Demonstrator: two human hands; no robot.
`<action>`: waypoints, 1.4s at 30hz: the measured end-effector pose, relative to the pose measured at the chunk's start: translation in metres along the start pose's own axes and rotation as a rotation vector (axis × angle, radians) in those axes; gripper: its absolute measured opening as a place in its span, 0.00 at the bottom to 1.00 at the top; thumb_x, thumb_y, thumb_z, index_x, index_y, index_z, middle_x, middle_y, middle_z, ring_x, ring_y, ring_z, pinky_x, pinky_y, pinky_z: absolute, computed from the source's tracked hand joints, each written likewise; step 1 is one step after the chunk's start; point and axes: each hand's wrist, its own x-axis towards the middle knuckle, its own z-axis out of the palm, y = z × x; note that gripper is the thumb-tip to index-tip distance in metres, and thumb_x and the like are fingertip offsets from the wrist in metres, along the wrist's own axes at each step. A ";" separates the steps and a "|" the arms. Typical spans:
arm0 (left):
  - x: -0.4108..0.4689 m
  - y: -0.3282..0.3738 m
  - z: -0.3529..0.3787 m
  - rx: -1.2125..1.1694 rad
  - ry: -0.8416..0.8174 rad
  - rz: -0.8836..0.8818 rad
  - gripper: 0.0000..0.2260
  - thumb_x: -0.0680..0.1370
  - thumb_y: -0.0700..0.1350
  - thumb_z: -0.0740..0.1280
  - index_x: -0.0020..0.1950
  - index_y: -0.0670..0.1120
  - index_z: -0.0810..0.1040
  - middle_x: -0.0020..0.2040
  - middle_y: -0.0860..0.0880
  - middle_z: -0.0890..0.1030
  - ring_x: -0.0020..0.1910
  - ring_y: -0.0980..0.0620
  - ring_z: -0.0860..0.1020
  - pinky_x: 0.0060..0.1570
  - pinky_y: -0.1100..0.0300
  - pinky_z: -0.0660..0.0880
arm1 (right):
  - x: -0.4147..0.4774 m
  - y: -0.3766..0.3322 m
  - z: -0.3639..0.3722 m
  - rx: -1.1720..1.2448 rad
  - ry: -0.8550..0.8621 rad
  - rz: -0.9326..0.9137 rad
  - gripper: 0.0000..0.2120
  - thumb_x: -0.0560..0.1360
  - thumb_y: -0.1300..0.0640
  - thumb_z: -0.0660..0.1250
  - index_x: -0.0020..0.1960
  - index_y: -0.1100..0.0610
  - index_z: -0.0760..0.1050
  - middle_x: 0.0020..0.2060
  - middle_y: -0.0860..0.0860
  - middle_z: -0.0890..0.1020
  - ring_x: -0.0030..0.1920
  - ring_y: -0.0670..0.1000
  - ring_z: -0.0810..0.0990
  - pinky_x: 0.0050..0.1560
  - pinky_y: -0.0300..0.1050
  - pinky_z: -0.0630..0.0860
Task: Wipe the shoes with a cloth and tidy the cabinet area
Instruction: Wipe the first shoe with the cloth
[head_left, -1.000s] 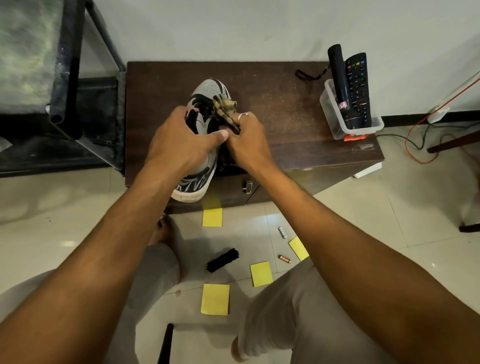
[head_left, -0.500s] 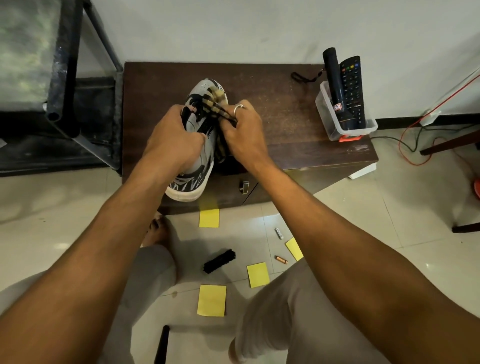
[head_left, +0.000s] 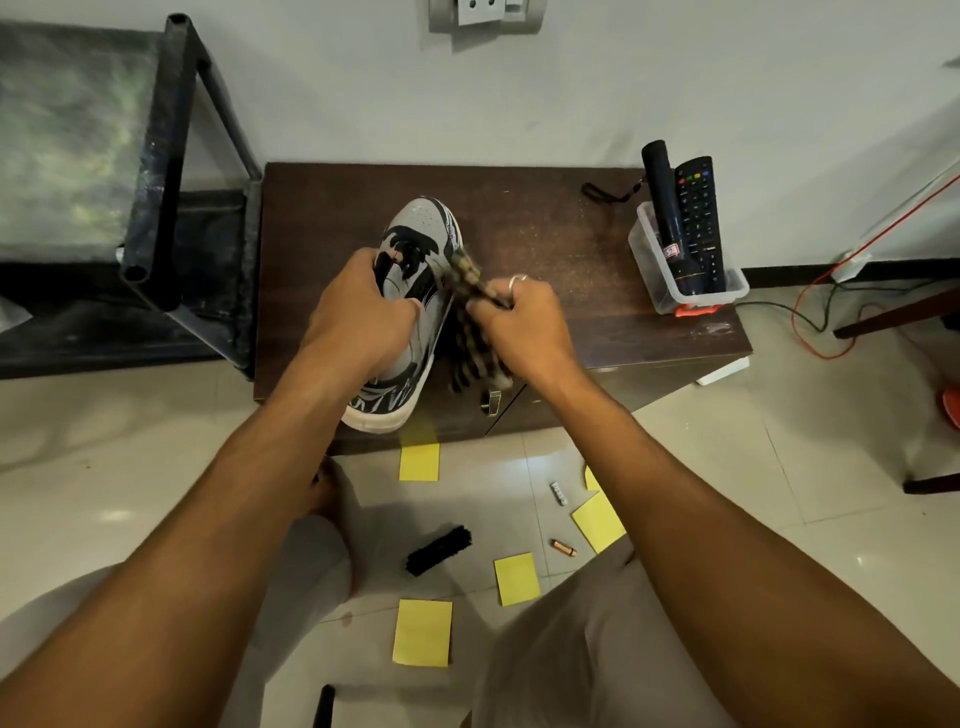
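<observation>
The fingers (head_left: 511, 291) of the right hand (head_left: 519, 325) are curled tight round a bunched, dark checked cloth (head_left: 467, 338). They press it against the right flank of the shoe (head_left: 415, 223), just right of the frame's centre. The cloth is blurred, which suggests a wiping stroke is under way. The fingers (head_left: 371, 262) of the left hand (head_left: 358, 309) are hooked over the shoe's laced opening and grip it, steadying it on its sole. The grey and black shoe stands on the dark cabinet (head_left: 545, 234) at centre frame, toe toward the wall and heel overhanging the near edge.

Judging from this, the wiping step is in progress on one side of this shoe. How clean its other surfaces are cannot be told, and no second shoe is in view.

The tidying looks unstarted. On the floor in the lower middle of the frame lie four yellow sticky notes (head_left: 422, 631), two batteries (head_left: 564, 547) and a black brush (head_left: 439, 550). At the cabinet's right end a clear tub (head_left: 685, 293) holds a torch (head_left: 667, 218) and a remote (head_left: 698, 213).
</observation>
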 end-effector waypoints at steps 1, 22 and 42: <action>0.000 0.000 0.000 0.001 0.000 -0.001 0.18 0.80 0.49 0.68 0.69 0.58 0.70 0.56 0.54 0.77 0.55 0.47 0.78 0.50 0.52 0.71 | 0.002 -0.002 0.002 0.042 0.081 0.005 0.06 0.79 0.58 0.69 0.44 0.53 0.83 0.41 0.48 0.81 0.39 0.41 0.78 0.33 0.27 0.69; 0.001 -0.003 0.001 -0.102 0.036 -0.005 0.17 0.79 0.47 0.69 0.66 0.60 0.73 0.56 0.56 0.80 0.57 0.50 0.79 0.59 0.46 0.77 | -0.040 -0.012 0.041 0.239 -0.001 0.122 0.08 0.79 0.62 0.67 0.48 0.59 0.85 0.40 0.54 0.85 0.41 0.52 0.83 0.44 0.52 0.82; 0.004 -0.005 0.008 -0.028 0.123 0.044 0.15 0.83 0.59 0.59 0.66 0.56 0.74 0.60 0.51 0.80 0.58 0.46 0.78 0.56 0.50 0.73 | -0.045 -0.020 0.040 0.245 0.015 0.048 0.07 0.77 0.62 0.67 0.48 0.60 0.84 0.43 0.51 0.82 0.46 0.52 0.81 0.50 0.56 0.81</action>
